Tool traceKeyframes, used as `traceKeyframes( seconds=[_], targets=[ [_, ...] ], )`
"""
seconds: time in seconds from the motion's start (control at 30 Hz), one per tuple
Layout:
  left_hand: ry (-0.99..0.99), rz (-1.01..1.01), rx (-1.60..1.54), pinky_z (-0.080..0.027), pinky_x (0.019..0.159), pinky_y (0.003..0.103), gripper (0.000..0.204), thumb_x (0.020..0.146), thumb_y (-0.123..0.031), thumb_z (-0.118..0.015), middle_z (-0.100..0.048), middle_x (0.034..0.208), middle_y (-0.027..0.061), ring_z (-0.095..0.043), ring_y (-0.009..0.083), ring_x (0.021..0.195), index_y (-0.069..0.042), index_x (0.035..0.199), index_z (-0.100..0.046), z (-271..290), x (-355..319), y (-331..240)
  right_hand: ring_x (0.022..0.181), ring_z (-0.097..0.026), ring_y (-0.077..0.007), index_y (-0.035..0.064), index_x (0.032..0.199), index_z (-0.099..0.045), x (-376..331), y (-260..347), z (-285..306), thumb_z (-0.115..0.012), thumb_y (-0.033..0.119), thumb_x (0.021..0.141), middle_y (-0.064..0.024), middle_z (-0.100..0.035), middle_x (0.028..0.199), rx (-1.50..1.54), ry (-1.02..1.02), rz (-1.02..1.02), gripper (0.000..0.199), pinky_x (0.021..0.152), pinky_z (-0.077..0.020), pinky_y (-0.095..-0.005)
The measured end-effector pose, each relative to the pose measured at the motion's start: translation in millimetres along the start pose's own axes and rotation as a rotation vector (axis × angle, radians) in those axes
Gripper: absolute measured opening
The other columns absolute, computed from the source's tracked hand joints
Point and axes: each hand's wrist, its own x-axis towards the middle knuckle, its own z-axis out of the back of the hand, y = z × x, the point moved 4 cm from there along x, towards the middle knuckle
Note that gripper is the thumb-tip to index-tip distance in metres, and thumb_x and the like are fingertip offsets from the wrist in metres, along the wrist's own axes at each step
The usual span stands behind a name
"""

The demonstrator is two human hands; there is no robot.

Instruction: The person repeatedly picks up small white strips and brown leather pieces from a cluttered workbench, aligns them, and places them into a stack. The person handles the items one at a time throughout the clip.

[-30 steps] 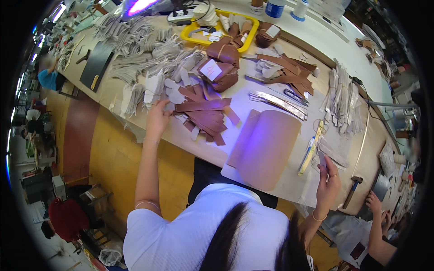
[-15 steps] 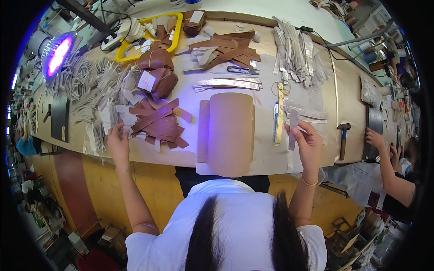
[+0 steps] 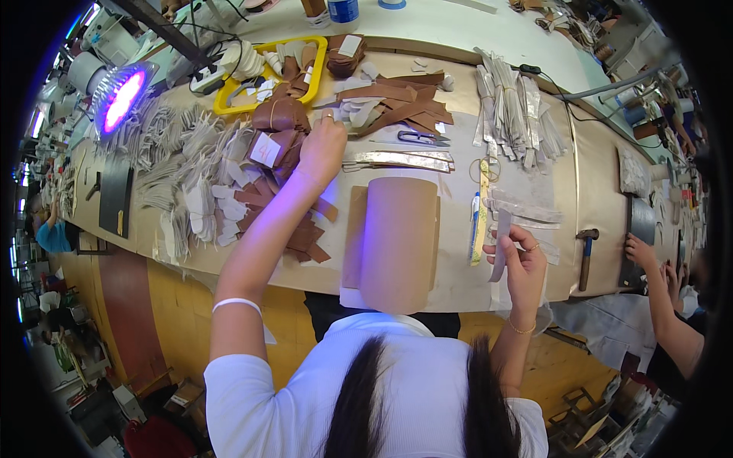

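Head view: from here I see the worker's right hand (image 3: 524,263) pinching a grey strip (image 3: 502,227) between thumb and fingers, holding it upright near the right end of the desk (image 3: 599,183). Silvery strips (image 3: 534,216) lie just beyond that hand, with a yellow ruler (image 3: 483,202) and a blue cutter (image 3: 475,217) to its left and a hammer (image 3: 586,258) to its right. The left hand (image 3: 324,153) is stretched far forward, between a tied brown bundle (image 3: 279,116) and a pile of brown pieces (image 3: 416,103); its back hides the fingertips, so I can't tell whether it grips anything. Between the forearms sits a tan roll (image 3: 398,244). Past it lie shiny flat strips (image 3: 405,159) and snips (image 3: 421,138).
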Motion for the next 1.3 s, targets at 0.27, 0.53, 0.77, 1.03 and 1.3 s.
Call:
traceKeyframes(
  seconds=[0.27, 0.53, 0.77, 1.03, 1.3],
  targets=[
    [0.221, 0.073, -0.658, -0.049, 0.065, 0.029, 0.016, 0.082, -0.007, -0.062, -0.064, 0.083, 0.0086, -0.061, 0.0182, 0.074, 0.003, 0.094, -0.065, 61, 3, -3, 0.078, -0.068, -0.0162, -0.0034, 0.110, -0.060, 0, 1, 12, -0.057, 0.009, 0.093, -0.0111, -0.066, 0.096, -0.003, -0.052, -0.003, 0.022, 0.067, -0.0544, -0.0236],
    [0.460, 0.106, -1.442, -0.049, 0.061, 0.024, 0.029, 0.082, -0.006, -0.066, -0.064, 0.079, 0.0066, -0.059, 0.0107, 0.067, 0.005, 0.109, -0.062, 140, -15, -66, 0.077, -0.067, -0.0154, -0.0043, 0.112, -0.060, 3, 23, 1, -0.057, 0.007, 0.093, -0.0095, -0.065, 0.095, 0.062, -0.018, 0.050, 0.023, 0.065, -0.0532, -0.0231],
    [0.657, 0.194, -1.592, -0.051, 0.060, 0.023, 0.029, 0.087, -0.003, -0.062, -0.066, 0.078, 0.0079, -0.063, 0.0118, 0.067, 0.004, 0.116, -0.061, 136, -87, -81, 0.069, -0.064, -0.0131, -0.0043, 0.106, -0.063, -5, 44, 27, -0.061, 0.007, 0.091, -0.0077, -0.063, 0.091, 0.023, -0.106, 0.187, 0.020, 0.062, -0.0518, -0.0225],
    [0.536, 0.637, -1.813, -0.055, 0.059, 0.026, 0.023, 0.086, 0.001, -0.061, -0.065, 0.085, 0.0135, -0.067, 0.0186, 0.069, 0.007, 0.108, -0.059, 73, -157, -65, 0.061, -0.058, -0.0093, -0.0033, 0.096, -0.065, -11, 56, -10, -0.065, 0.009, 0.087, -0.0038, -0.062, 0.076, 0.007, 0.146, 0.088, 0.015, 0.055, -0.0470, -0.0214],
    [0.588, 0.573, -1.903, -0.054, 0.063, 0.027, 0.024, 0.093, -0.009, -0.056, -0.065, 0.084, 0.0138, -0.064, 0.0161, 0.070, 0.008, 0.110, -0.059, 66, -157, -65, 0.052, -0.056, -0.0067, -0.0008, 0.084, -0.068, 3, 64, -106, -0.070, 0.017, 0.083, -0.0041, -0.062, 0.063, -0.430, 0.720, -0.029, 0.018, 0.050, -0.0445, -0.0205]
  ],
)
